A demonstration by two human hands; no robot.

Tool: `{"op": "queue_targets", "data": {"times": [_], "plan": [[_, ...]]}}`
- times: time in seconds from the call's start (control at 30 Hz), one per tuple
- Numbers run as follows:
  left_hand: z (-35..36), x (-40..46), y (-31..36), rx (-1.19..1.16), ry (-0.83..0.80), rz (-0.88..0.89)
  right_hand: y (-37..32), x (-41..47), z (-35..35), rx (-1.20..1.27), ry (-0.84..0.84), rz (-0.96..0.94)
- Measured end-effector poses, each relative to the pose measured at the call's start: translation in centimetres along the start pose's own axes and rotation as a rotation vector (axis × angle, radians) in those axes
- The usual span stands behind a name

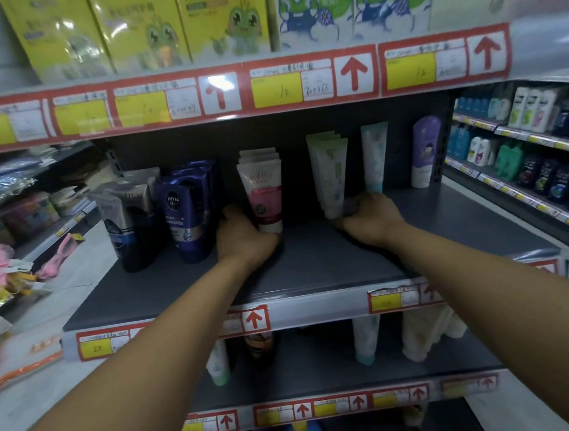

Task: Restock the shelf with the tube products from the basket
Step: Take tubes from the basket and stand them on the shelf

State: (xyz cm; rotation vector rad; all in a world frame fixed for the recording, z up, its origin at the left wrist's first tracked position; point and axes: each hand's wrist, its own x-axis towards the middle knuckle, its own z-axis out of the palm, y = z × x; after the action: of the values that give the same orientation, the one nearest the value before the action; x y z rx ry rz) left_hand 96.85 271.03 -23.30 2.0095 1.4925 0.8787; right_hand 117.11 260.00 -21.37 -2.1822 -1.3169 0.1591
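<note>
- The shelf [315,264], a dark grey board across the middle of the frame, carries rows of upright tubes standing cap-down toward its back; its front half is bare, and a rail of red-and-yellow price tags runs along its front edge.
- Around it, yellow and white cartons [142,25] fill the top of the frame, a lower board near the bottom holds more tubes, and a side aisle of bottles [539,151] runs down the right edge.
- You appear to be at the placing and straightening step: both arms reach in from the bottom of the frame. The basket is out of view.
- Your left hand [243,234] curls its fingers round the foot of the pink-and-white tube [263,191], centre frame.
- Your right hand [369,216] grips the caps of the pale green tube row [330,177], just right of centre.
- Next, you likely need to square both rows upright, let go gently so nothing tips, then return for more stock.
</note>
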Motion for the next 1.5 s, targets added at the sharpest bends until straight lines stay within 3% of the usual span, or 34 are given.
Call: {"op": "queue_targets", "data": {"times": [0.17,0.67,1.1,1.5], "plan": [[-2.0,-3.3,0.5,-0.018,-0.007,0.045,-0.5,-3.0,-1.0,0.11,0.011,-0.058],[-6.2,-13.0,3.5,0.037,-0.035,0.198,-1.7,-11.6,-3.6,0.075,0.145,-0.133],[-4.0,-20.6,-0.8,0.006,-0.062,0.243,-0.2,-20.0,1.2,0.087,0.223,-0.196],[1.4,-25.1,-9.2,0.071,-0.295,0.033,4.3,-26.3,10.3,-0.013,-0.07,-0.111]]}}
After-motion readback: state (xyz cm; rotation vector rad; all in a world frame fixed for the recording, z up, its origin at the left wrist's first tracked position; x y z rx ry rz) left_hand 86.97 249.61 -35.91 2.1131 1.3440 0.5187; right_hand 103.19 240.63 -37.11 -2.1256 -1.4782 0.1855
